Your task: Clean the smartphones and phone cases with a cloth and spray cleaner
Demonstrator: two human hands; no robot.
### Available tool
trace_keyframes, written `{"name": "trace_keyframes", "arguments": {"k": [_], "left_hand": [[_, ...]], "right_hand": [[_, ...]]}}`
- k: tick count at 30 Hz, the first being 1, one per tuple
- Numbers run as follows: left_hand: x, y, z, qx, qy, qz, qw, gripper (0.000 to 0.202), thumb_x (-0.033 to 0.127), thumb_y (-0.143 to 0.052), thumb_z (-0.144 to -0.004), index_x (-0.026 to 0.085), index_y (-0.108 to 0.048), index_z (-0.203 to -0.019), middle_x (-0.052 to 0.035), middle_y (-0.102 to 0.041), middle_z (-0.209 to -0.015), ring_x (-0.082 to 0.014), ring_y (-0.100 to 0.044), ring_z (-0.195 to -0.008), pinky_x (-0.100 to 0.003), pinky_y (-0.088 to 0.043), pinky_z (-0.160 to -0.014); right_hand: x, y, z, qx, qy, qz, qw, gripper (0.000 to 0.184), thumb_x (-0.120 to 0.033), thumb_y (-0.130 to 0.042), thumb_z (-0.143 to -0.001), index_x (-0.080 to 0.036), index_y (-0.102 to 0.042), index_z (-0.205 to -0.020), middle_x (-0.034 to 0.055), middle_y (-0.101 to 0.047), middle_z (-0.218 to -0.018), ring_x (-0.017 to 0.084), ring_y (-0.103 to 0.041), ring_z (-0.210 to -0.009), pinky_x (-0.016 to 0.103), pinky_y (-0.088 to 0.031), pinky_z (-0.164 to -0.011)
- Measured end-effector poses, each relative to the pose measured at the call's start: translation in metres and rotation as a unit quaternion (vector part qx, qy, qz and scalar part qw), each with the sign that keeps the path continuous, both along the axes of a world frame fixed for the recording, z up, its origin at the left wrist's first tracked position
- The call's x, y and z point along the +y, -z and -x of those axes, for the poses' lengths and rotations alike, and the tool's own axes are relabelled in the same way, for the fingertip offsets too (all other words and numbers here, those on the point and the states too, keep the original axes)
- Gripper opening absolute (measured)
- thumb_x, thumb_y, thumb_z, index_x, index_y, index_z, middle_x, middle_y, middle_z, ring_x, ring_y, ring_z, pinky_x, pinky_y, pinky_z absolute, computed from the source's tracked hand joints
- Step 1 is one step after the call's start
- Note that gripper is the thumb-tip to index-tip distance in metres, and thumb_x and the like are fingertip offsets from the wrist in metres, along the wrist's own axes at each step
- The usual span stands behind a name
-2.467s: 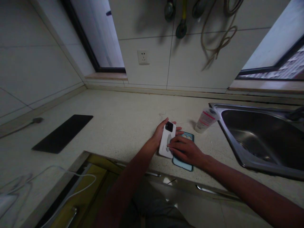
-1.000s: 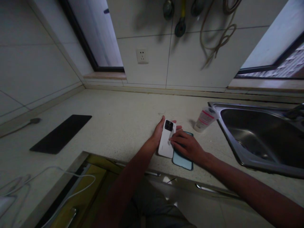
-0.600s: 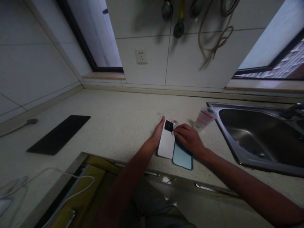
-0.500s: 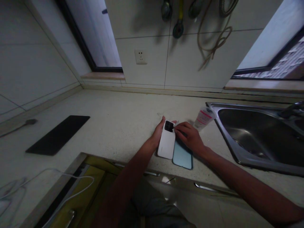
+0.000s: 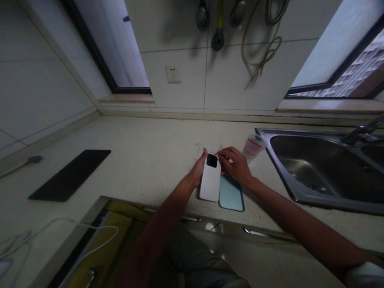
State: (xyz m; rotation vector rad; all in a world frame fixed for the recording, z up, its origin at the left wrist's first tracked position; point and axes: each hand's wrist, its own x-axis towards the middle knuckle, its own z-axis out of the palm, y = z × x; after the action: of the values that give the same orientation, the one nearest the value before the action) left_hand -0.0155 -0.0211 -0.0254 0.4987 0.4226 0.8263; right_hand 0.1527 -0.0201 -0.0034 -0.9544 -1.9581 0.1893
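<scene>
A white phone with a black camera block lies back-up on the pale counter. My left hand grips its left edge, thumb by the top corner. My right hand has its fingers pinched on a small pale scrap at the phone's top right corner; I cannot make out what the scrap is. A teal phone case lies flat beside the phone, partly under my right wrist.
A white tube with red print lies next to the steel sink at right. A black flat slab rests at left, a white cable near the front edge. Utensils and a cord hang on the tiled wall.
My right hand slid from the middle of the phone's back up to its top corner by the camera, uncovering the teal case. The left hand kept its hold.
</scene>
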Motion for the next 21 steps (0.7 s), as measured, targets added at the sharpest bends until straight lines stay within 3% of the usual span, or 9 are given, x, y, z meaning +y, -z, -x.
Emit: {"name": "trace_keyframes", "arguments": {"k": [3, 9, 15, 21], "left_hand": [[-0.004, -0.008, 0.000, 0.038, -0.004, 0.023, 0.999, 0.070, 0.077, -0.041, -0.090, 0.015, -0.068, -0.106, -0.0094, -0.072, -0.078, -0.0220, -0.071, -0.072, -0.032, -0.055, -0.069], [-0.011, -0.024, -0.001, 0.016, -0.045, 0.051, 0.998, 0.073, 0.080, -0.043, -0.086, 0.015, -0.070, -0.108, -0.0105, -0.073, -0.081, -0.0247, -0.072, -0.075, -0.033, -0.055, -0.068], [-0.009, -0.020, -0.002, 0.018, -0.080, 0.070, 0.994, 0.075, 0.079, -0.037, -0.089, 0.015, -0.069, -0.109, -0.0108, -0.071, -0.079, -0.0250, -0.072, -0.079, -0.033, -0.055, -0.070], [-0.007, -0.014, 0.002, 0.011, -0.107, 0.059, 0.992, 0.080, 0.085, -0.046, -0.081, 0.013, -0.069, -0.109, -0.0127, -0.072, -0.085, -0.0263, -0.072, -0.083, -0.034, -0.055, -0.071]], "right_hand": [[0.005, -0.001, 0.009, -0.010, -0.002, -0.009, 1.000, 0.021, -0.022, -0.053, -0.097, -0.022, -0.073, -0.105, 0.0096, -0.068, -0.098, 0.024, -0.065, -0.091, 0.041, -0.055, -0.080], [0.003, -0.002, 0.024, -0.051, -0.032, -0.029, 0.998, 0.035, -0.012, -0.049, -0.094, -0.025, -0.070, -0.118, 0.0100, -0.071, -0.111, 0.026, -0.065, -0.103, 0.047, -0.056, -0.089], [-0.009, 0.003, 0.030, -0.063, -0.062, -0.079, 0.993, 0.035, -0.012, -0.049, -0.096, -0.023, -0.069, -0.122, 0.0127, -0.070, -0.120, 0.026, -0.064, -0.113, 0.046, -0.056, -0.095], [-0.016, 0.006, 0.036, -0.078, -0.126, -0.107, 0.983, 0.033, -0.017, -0.053, -0.097, -0.024, -0.068, -0.125, 0.0129, -0.067, -0.127, 0.025, -0.062, -0.119, 0.047, -0.056, -0.098]]}}
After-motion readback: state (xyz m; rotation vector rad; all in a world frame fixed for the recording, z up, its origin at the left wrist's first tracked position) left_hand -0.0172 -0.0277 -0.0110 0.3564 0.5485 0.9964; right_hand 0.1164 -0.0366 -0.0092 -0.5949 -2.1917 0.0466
